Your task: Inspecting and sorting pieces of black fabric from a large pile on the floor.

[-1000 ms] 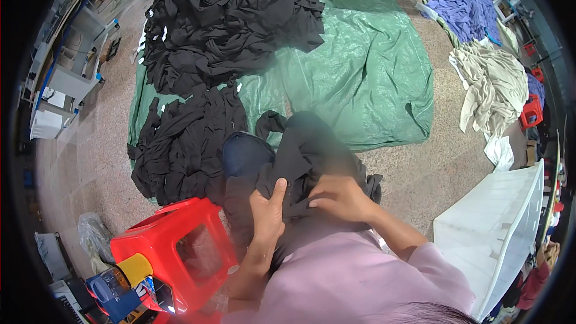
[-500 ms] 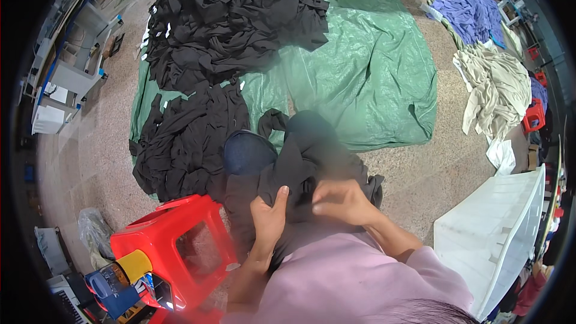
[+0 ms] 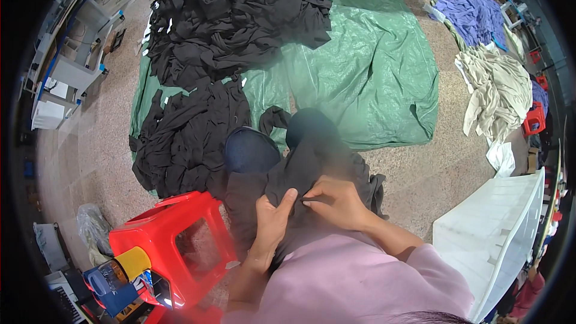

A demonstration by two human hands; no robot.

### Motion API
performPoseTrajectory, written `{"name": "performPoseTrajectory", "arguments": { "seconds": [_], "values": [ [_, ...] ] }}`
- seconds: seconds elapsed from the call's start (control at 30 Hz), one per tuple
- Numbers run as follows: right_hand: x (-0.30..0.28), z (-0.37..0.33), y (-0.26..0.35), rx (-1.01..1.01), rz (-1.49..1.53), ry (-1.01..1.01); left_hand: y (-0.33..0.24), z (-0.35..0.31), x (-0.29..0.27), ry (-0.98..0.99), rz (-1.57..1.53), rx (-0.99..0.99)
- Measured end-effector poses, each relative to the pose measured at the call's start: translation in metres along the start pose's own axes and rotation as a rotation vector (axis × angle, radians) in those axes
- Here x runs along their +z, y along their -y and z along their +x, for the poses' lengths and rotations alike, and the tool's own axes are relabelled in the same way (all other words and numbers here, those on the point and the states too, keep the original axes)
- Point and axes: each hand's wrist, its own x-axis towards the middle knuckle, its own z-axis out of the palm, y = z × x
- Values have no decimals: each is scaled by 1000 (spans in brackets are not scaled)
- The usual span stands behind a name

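Note:
A black garment (image 3: 309, 159) lies bunched across my lap and over my knees. My left hand (image 3: 274, 219) grips a fold of it, thumb on top and the other fingers underneath in the cloth. Close by on the right, my right hand (image 3: 339, 204) is closed in a pinch, with a small dark bit of the cloth between thumb and forefinger. The fingertips of both hands are only a little apart. Part of the garment hangs off to the right of my leg.
Black garments form a large heap (image 3: 234, 18) and a smaller pile (image 3: 189, 138) on a green sheet (image 3: 366, 78). A red stool (image 3: 174, 228) with a cup-like container (image 3: 111, 279) stands left. To my right are a white bin (image 3: 486, 234), beige cloth (image 3: 495, 90) and purple cloth (image 3: 468, 12).
My right hand has come down and in toward the left hand, its fingers now pinching the dark cloth. The left hand has shifted slightly right and keeps its hold.

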Motion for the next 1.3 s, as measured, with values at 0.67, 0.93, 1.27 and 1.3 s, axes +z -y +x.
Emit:
{"name": "performPoseTrajectory", "arguments": {
  "seconds": [0.67, 0.93, 1.27, 1.3],
  "values": [
    [-8, -1, -4, -66, -46, 47, -3, -15, -6, 142, 580, 344],
    [-7, 0, -4, 50, 8, 71, 4, -18, -5, 52, 406, 184],
    [13, 6, -18, 394, 455, 86, 8, -14, -5, 85, 150, 91],
    [14, 4, -20, 389, 455, 86, 8, -12, -2, 39, -6, 23]
  ]
}}
